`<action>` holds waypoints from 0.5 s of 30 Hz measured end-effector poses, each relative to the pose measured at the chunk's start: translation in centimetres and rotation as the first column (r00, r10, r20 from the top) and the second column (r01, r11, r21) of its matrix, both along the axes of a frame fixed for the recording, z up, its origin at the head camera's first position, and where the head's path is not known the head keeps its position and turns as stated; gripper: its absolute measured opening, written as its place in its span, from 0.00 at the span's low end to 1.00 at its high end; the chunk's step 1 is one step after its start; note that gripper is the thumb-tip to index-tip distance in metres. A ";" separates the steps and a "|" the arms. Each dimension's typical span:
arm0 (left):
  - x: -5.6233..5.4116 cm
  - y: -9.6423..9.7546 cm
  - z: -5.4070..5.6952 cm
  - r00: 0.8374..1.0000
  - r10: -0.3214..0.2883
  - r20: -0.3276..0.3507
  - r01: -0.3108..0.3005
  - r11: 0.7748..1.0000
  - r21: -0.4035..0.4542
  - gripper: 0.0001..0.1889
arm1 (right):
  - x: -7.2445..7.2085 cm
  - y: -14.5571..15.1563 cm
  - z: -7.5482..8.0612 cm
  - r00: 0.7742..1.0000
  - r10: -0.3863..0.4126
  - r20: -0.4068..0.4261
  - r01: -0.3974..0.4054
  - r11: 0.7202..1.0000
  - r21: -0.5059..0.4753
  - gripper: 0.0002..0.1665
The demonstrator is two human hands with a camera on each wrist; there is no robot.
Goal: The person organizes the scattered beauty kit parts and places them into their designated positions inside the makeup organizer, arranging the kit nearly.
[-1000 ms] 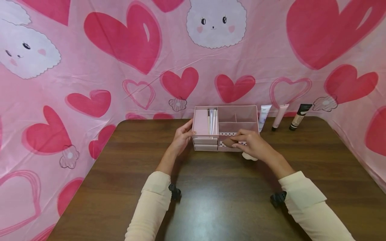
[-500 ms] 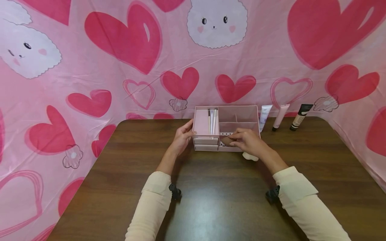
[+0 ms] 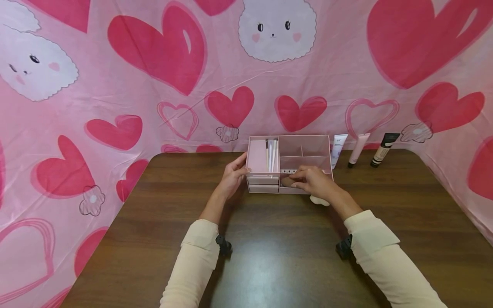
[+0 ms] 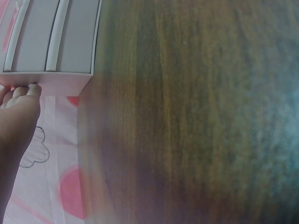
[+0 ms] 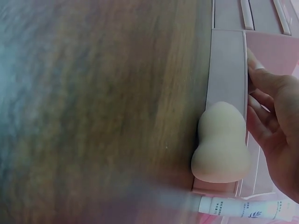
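Holding with the left-hand grip (image 3: 231,176) the left side of a pink, box-shaped, rigid organizer (image 3: 304,143), with thumb at the front top edge and fingers against the outer side wall. Pinching with the right-hand grip (image 3: 316,182) a small brown rounded piece (image 3: 286,182), held low inside the front right compartment, mostly covered by fingers. Cannot tell whether it touches the compartment's floor. Just behind it, in the same compartment, partly hidden: a white strip with black dots (image 3: 288,171).

On the organizer's left half: slim pale sticks (image 3: 273,155) lying side by side in the top tray, above two closed pink front drawers (image 3: 263,188). In front of the organizer's right part, on the brown wood-grain tabletop (image 3: 281,261): a cream, gourd-shaped, smooth piece (image 3: 319,200). Farther right, upright in a row: a white tube with small print (image 3: 337,150), just beside the organizer, a pink tube with a black cap (image 3: 358,149), and a black-and-beige tube (image 3: 384,149).
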State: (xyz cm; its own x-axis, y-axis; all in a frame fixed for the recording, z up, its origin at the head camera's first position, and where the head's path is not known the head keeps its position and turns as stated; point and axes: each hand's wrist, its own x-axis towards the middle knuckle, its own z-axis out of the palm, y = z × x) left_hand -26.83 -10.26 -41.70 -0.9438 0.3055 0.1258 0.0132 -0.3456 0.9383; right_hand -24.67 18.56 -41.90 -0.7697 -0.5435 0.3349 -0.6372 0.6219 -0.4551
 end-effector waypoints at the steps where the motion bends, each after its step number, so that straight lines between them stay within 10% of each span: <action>1: 0.0 0.0 0.0 1.000 -0.001 0.001 0.001 1.000 0.003 0.36 | -0.1 0.0 0.0 1.000 0.001 0.005 -0.001 1.000 0.000 0.17; 15: 0.1 -0.1 0.0 1.000 0.004 0.004 -0.004 1.000 -0.007 0.36 | -0.6 0.1 -0.5 0.999 0.031 0.041 -0.031 1.000 -0.003 0.15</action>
State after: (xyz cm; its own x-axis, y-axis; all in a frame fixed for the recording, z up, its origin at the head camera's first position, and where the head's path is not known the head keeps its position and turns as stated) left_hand -26.76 -10.33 -41.67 -0.9456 0.3027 0.1197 0.0106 -0.3390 0.9407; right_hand -25.26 18.70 -42.35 -0.7653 -0.5669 0.3048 -0.6373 0.6009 -0.4825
